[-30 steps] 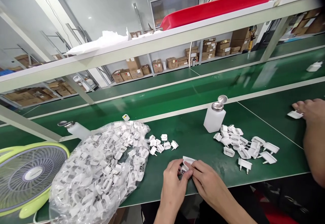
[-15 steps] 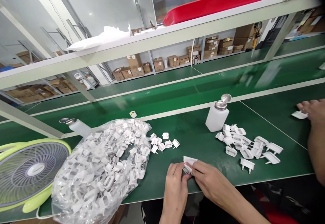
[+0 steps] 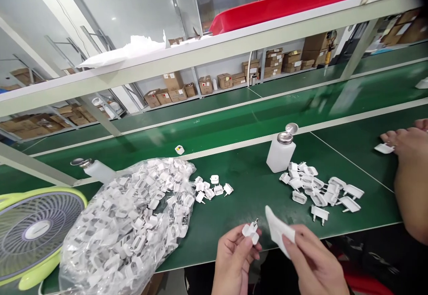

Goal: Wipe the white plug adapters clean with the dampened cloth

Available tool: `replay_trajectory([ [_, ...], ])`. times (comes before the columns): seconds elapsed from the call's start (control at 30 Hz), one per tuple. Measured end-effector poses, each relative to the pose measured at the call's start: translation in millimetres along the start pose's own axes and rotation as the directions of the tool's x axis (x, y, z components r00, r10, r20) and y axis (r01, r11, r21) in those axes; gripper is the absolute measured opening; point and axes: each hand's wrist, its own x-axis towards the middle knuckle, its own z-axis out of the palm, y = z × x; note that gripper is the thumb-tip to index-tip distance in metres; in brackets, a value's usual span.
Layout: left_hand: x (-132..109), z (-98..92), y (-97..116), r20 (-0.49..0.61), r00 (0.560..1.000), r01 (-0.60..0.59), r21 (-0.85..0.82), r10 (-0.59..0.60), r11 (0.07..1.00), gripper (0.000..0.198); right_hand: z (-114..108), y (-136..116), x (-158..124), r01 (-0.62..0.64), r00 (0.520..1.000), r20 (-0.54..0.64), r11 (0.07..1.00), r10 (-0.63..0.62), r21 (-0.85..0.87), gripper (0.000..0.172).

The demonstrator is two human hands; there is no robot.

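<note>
My left hand (image 3: 234, 259) pinches a small white plug adapter (image 3: 251, 231) by its body, prongs pointing up, just above the near edge of the green bench (image 3: 247, 197). My right hand (image 3: 309, 261) grips a folded white wipe (image 3: 277, 231) a short way to the right of the adapter; the two are apart. A small cluster of the same adapters (image 3: 212, 189) lies ahead of my left hand. A larger pile of white plug parts (image 3: 319, 191) lies to the right, beside a white dispenser bottle (image 3: 281, 153).
A clear bag full of white adapters (image 3: 130, 221) fills the near left, with a green fan (image 3: 33, 232) beside it and a second bottle (image 3: 93, 169) behind. Another person's hand (image 3: 403, 141) touches a white part (image 3: 384, 148) at far right. A red tray (image 3: 287, 2) sits on the overhead shelf.
My hands have pulled apart and lifted toward me: the left now holds the adapter alone, the right has drawn the wipe off to the right.
</note>
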Motion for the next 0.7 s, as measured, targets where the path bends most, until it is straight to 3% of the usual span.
replay_trajectory([
  [0.13,-14.5,11.2,-3.4,0.019,1.0,0.021,-0.102,-0.02,0.995,0.046,6.2,-14.6,-5.0,0.363,0.931,0.081,0.923,-0.355,-0.128,0.056],
  [0.2,-20.2,17.5,-0.4,0.05,0.999,0.008,-0.086,-0.004,0.996,0.045,4.6,-18.1,-0.1,0.444,0.896,0.126,0.877,-0.427,-0.183,0.059],
  [0.27,-24.1,23.1,4.0,0.077,0.997,0.004,-0.06,0.001,0.998,0.045,1.7,-22.8,8.2,0.441,0.893,0.173,0.886,-0.416,-0.142,0.052],
  [0.37,-26.8,28.7,10.0,0.053,0.998,0.018,-0.102,-0.013,0.995,0.041,-1.7,-32.4,17.6,0.383,0.907,0.214,0.921,-0.363,-0.062,0.045],
  [0.47,-26.8,31.0,14.5,0.026,0.991,0.135,-0.247,-0.133,0.96,0.037,-4.5,-36.5,15.0,0.301,0.938,0.192,0.953,-0.288,-0.041,0.038],
  [0.53,-26.2,31.4,17.5,0.015,0.967,0.241,-0.365,-0.254,0.899,0.032,-6.8,-32.2,7.8,0.15,0.979,0.142,0.989,-0.148,-0.003,0.03],
  [0.6,-25.8,31.0,19.9,0.005,0.939,0.304,-0.482,-0.344,0.822,0.026,-9.2,-22.0,-0.2,-0.057,0.998,0.02,0.994,0.055,0.096,0.024],
  [0.7,-25.9,27.9,20.2,0.013,0.919,0.327,-0.587,-0.395,0.741,0.027,-13.6,-0.8,-9.1,-0.277,0.93,-0.148,0.907,0.336,0.318,0.025],
])
